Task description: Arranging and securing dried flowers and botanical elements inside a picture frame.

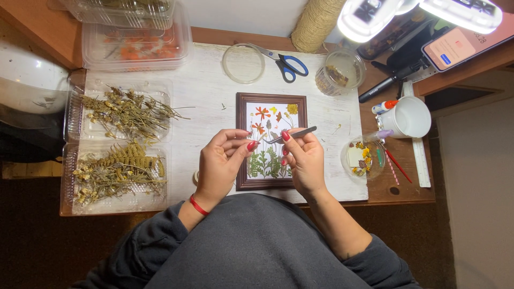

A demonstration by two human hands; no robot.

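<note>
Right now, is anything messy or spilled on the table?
Nothing looks spilled or broken. A few tiny dried bits lie loose on the white board, outside the trays. The frame sits straight.

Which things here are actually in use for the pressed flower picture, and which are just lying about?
In use: tweezers in right hand, left hand, framed flower picture.

Lying about: scissors, twine spool, white mug, dried-plant trays, ruler.
</note>
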